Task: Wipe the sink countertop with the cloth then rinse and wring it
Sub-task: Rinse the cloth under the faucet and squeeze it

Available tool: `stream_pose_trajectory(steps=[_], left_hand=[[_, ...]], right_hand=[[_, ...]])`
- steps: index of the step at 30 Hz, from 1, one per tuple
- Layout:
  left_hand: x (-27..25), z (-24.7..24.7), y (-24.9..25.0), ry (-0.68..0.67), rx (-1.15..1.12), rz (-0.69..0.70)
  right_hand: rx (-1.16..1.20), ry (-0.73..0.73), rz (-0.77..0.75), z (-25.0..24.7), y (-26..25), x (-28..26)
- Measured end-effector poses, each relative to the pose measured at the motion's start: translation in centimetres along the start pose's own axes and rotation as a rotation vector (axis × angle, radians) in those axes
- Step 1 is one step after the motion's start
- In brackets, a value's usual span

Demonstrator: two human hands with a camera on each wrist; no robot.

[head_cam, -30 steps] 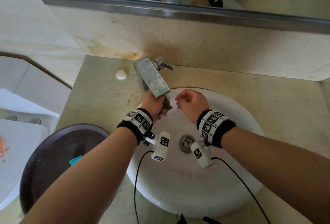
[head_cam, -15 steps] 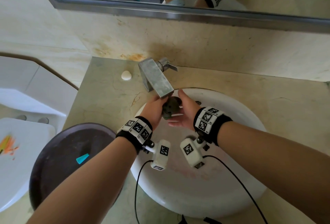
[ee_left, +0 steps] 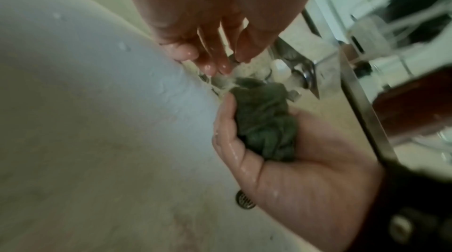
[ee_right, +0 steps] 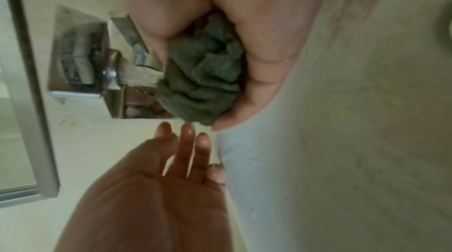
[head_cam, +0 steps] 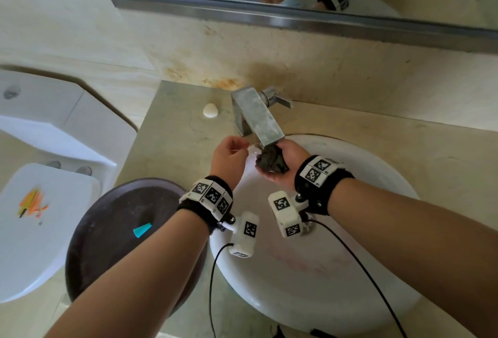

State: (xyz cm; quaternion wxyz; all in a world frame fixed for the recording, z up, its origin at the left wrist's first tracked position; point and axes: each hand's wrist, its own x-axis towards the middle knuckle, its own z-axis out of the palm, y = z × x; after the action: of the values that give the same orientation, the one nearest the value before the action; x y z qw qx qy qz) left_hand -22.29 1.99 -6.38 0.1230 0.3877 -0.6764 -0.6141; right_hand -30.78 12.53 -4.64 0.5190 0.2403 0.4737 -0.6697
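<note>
A bunched dark green cloth (head_cam: 270,162) sits right under the square metal faucet (head_cam: 258,119) spout, above the white basin (head_cam: 377,170). My right hand (head_cam: 292,153) cups it, fingers curled round the wad (ee_right: 203,82). Water splashes where the spout meets the cloth (ee_left: 266,122). My left hand (head_cam: 229,154) hangs to the left of the cloth, over the basin's left rim, wet, fingers (ee_left: 210,62) loosely straight and holding nothing. In the right wrist view the left hand (ee_right: 183,140) is apart from the cloth. The beige stone countertop (head_cam: 175,149) surrounds the basin.
A small white soap-like lump (head_cam: 210,110) lies on the counter left of the faucet. A dark round lid (head_cam: 121,216) with a teal piece on it stands at the counter's left front. A white toilet (head_cam: 40,229) is further left. The drain (ee_left: 244,200) lies below my hands.
The cloth has passed from my left hand into my right hand under the spout. My left hand has let go and drawn away to the left.
</note>
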Motion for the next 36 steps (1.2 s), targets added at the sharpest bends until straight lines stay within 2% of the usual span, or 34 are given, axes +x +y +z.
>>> stream_pose_trajectory(steps=[5, 12, 15, 17, 19, 21, 25, 29, 33, 36], left_hand=[[0.6, -0.5, 0.0, -0.02, -0.028, 0.002], [0.6, -0.2, -0.2, -0.027, 0.006, 0.025], [0.5, 0.0, -0.2, -0.046, 0.04, 0.037], [0.4, 0.0, -0.3, -0.063, 0.075, 0.046], [0.4, 0.1, -0.6, -0.084, 0.114, 0.06], [0.3, 0.2, -0.8, -0.109, 0.123, 0.061], [-0.2, 0.7, -0.6, -0.153, 0.097, 0.025], [-0.4, 1.7, 0.1, -0.259, 0.042, -0.089], [-0.3, 2.4, 1.2, -0.282, -0.067, -0.203], [-0.1, 2.4, 1.6, -0.296, -0.119, -0.273]], right_hand=[[-0.143, 0.038, -0.076, 0.0, -0.5, 0.6], [-0.595, 0.118, -0.388, 0.5, 0.3, 0.8], [-0.649, 0.119, -0.346, 0.8, -0.2, 1.1], [-0.768, 0.153, -0.336, 0.5, -0.6, 1.3], [-0.908, 0.232, -0.403, -0.1, -0.7, 1.8], [-0.924, 0.286, -0.461, -0.2, -0.7, 1.9], [-1.043, 0.273, -0.51, 0.2, -0.4, 1.9], [-1.079, 0.241, -0.526, 0.5, -0.1, 2.4], [-0.732, 0.154, -0.501, 0.4, -0.2, 1.7], [-0.634, 0.083, -0.471, -0.4, -0.4, 1.0]])
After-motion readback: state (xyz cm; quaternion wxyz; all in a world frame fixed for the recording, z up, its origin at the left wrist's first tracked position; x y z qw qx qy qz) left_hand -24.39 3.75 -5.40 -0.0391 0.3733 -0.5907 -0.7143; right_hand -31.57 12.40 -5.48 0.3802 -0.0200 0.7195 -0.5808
